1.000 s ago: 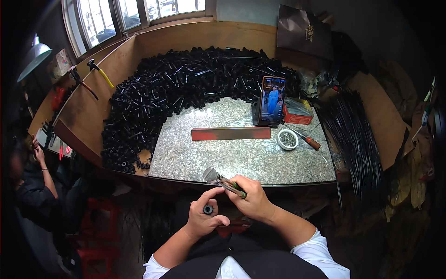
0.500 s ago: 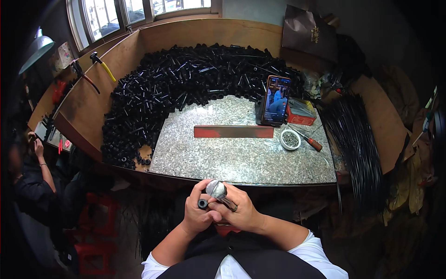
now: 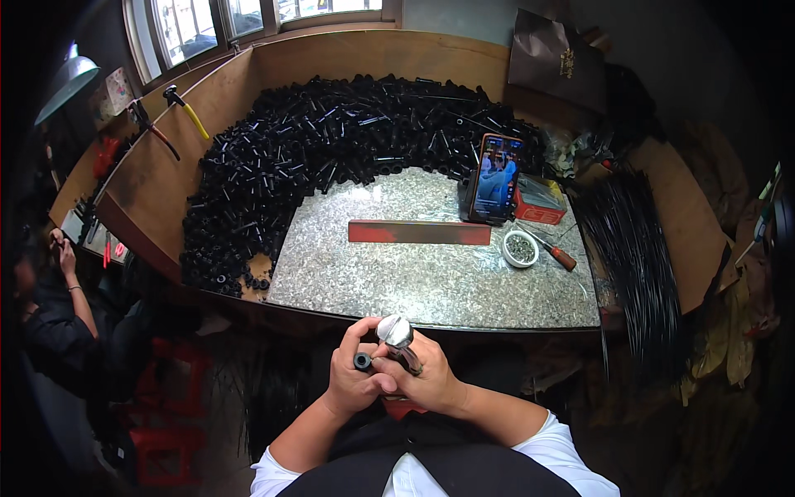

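Close to my body, below the table's front edge, both hands are together. My left hand (image 3: 352, 383) is wrapped round a black tube (image 3: 362, 361), whose round open end faces up. In my right hand (image 3: 435, 379) I grip a pair of pincers (image 3: 395, 331) with a broad, rounded silver head and a seam across it. The pincers' head sits just right of the tube's end, apart from it. Palms and fingers hide the handles and most of the tube.
A large heap of black tubes (image 3: 315, 132) lines the back and left of the stone tabletop (image 3: 397, 286). On it are a red-edged metal bar (image 3: 418, 233), a propped phone (image 3: 497, 178), a white bowl (image 3: 508, 258) of small metal pieces and a screwdriver (image 3: 563, 258). Thin black rods (image 3: 633, 257) lie right.
The pincers' head has tilted and shifted slightly right and up, away from the tube's end. Both hands keep their grip in nearly the same place.
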